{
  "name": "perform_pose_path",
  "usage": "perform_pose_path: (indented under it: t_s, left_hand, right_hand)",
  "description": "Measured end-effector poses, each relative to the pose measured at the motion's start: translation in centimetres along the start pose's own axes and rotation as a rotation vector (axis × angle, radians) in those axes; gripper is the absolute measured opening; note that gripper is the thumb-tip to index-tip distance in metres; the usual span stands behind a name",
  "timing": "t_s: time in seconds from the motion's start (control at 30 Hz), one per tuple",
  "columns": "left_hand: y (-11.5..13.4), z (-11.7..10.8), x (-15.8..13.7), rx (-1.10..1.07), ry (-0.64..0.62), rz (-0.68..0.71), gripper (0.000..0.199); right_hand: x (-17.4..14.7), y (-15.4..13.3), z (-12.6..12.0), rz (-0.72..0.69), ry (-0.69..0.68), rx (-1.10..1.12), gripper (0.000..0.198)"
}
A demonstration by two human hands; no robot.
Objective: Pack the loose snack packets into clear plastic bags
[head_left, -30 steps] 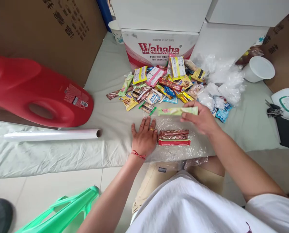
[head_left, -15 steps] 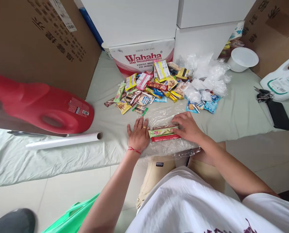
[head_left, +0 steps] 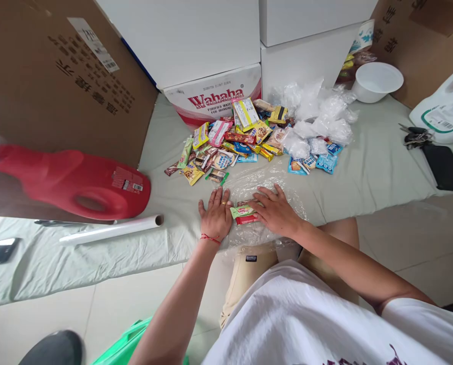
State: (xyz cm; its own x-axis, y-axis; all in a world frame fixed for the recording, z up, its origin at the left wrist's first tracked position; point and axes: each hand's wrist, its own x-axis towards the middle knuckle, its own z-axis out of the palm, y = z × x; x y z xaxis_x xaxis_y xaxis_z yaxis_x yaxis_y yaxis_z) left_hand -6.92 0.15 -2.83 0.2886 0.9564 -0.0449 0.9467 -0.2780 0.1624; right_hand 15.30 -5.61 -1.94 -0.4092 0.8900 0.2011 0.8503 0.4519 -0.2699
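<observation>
My left hand (head_left: 216, 217) lies flat with fingers spread at the left edge of a clear plastic sheet (head_left: 264, 177), beside a few wrapped snack bars. My right hand (head_left: 275, 209) is spread palm down over the right part of those bars and the sheet. A green-wrapped bar (head_left: 238, 211) lies in the middle, a red-wrapped bar (head_left: 245, 219) on its near side. A brown wrapper (head_left: 245, 203) shows on the far side, partly hidden. Beyond the hands is a pile of packaged snacks (head_left: 226, 147) in many colours.
Crumpled clear plastic bundles (head_left: 317, 119) sit right of the pile, near a white bowl (head_left: 377, 83). A red jug (head_left: 78, 182) and a white film roll (head_left: 112, 230) lie on the left. At the right are keys (head_left: 416, 138), a black phone (head_left: 445, 167) and a white jug (head_left: 445, 109). Boxes (head_left: 215, 96) stand behind.
My right hand has gone from bent fingers at the bars' right end to lying spread over them. My left hand stays flat beside them. The camera view has shifted slightly.
</observation>
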Motion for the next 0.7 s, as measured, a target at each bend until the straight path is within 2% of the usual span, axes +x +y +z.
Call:
perform_pose_path:
  t_s: [0.43,0.6,0.7]
  left_hand:
    - [-0.3,0.0,-0.1,0.005,0.013,0.046,0.062]
    - [-0.2,0.1,-0.1,0.033,0.013,0.037,0.062]
    - [-0.1,0.1,-0.1,0.052,0.018,0.042,0.062]
  right_hand:
    - [-1.5,1.9,0.3,0.052,0.061,0.131,0.04]
    - [-1.5,2.0,-0.1,-0.019,-0.019,0.075,0.059]
    - [-1.2,2.1,-0.1,-0.038,-0.066,0.052,0.063]
